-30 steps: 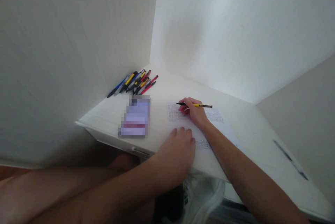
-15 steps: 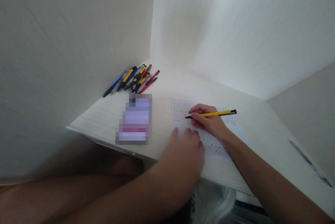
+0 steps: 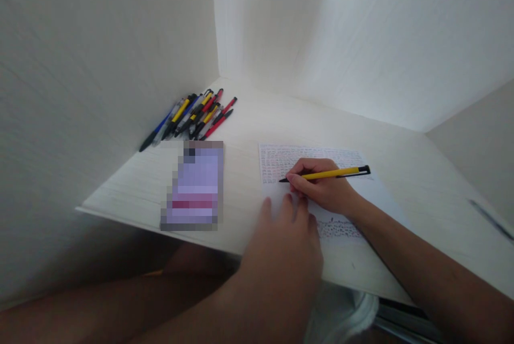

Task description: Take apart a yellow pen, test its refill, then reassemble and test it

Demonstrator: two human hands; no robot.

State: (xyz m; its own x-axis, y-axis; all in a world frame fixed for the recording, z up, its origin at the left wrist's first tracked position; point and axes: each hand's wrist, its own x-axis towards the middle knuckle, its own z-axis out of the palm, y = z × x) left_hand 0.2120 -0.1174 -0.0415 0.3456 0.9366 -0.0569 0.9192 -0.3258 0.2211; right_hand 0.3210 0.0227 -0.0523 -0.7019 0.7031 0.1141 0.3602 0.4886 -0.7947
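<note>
My right hand (image 3: 321, 189) grips a yellow pen with black ends (image 3: 333, 173), its tip resting on a sheet of paper (image 3: 385, 194) covered in lines of red and dark writing. My left hand (image 3: 289, 237) lies flat, palm down, on the paper's near left part, fingers spread slightly. Both forearms reach in from the bottom edge.
A pile of several pens (image 3: 193, 113) in blue, yellow, red and black lies in the far left corner of the white desk (image 3: 249, 124). A blurred rectangular card or phone (image 3: 195, 186) lies left of the paper. A dark pen (image 3: 492, 219) lies far right. Walls enclose the desk.
The view has shifted, so the desk sits larger and lower. My right hand with the pen moved down the paper toward me and the pen now points left at a shallower angle.
</note>
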